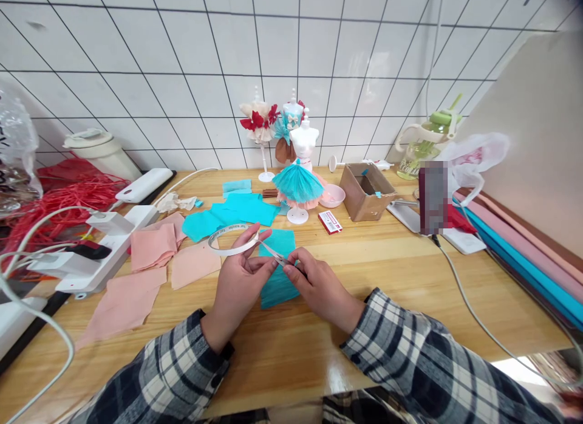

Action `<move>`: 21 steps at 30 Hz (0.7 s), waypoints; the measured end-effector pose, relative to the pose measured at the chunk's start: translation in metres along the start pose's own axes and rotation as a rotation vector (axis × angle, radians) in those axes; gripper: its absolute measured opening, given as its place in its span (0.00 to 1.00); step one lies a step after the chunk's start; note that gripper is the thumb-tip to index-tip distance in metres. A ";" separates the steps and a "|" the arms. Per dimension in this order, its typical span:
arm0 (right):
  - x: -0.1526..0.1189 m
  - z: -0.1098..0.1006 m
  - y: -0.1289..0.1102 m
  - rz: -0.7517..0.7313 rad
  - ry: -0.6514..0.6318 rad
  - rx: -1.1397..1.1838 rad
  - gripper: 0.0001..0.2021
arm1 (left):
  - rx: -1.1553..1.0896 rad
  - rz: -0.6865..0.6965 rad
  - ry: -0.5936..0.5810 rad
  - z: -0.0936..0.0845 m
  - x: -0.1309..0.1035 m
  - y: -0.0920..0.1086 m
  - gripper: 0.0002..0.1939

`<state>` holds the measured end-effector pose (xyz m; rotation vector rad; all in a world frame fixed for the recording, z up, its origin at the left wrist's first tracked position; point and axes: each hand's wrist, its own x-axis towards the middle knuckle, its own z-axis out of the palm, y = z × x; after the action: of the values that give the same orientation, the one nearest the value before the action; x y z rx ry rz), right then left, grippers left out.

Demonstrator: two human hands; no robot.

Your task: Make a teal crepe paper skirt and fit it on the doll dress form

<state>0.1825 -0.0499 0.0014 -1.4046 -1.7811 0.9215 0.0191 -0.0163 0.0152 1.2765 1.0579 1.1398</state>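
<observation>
My left hand (243, 278) is closed around a white roll of tape (218, 249), which has lettering inside its ring. A narrow strip of tape (268, 249) runs from the roll towards my right hand (321, 284). That hand is closed on small scissors (283, 262), their metal blades at the strip and their handles mostly hidden by the fingers. Below both hands lies a turquoise crepe paper piece (277, 290), flat on the wooden table. Just beyond stands a small white dress form (304, 138) wearing a turquoise paper skirt (298, 184) over a peach layer.
Turquoise sheets (232, 212) and peach paper pieces (152, 248) lie left, near a power strip (107, 254) with cables. Two decorated dress forms stand behind. A cardboard box (367, 190), pink bowl (332, 195) and small red-and-white box (330, 222) sit right of centre. Paper rolls (537, 248) line the right edge.
</observation>
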 end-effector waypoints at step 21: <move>0.002 0.001 0.003 0.033 0.001 0.069 0.10 | 0.019 -0.022 -0.074 0.001 -0.002 0.000 0.42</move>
<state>0.1830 -0.0473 -0.0017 -1.3936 -1.7140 0.9901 0.0200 -0.0185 0.0149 1.3089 1.0276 1.0603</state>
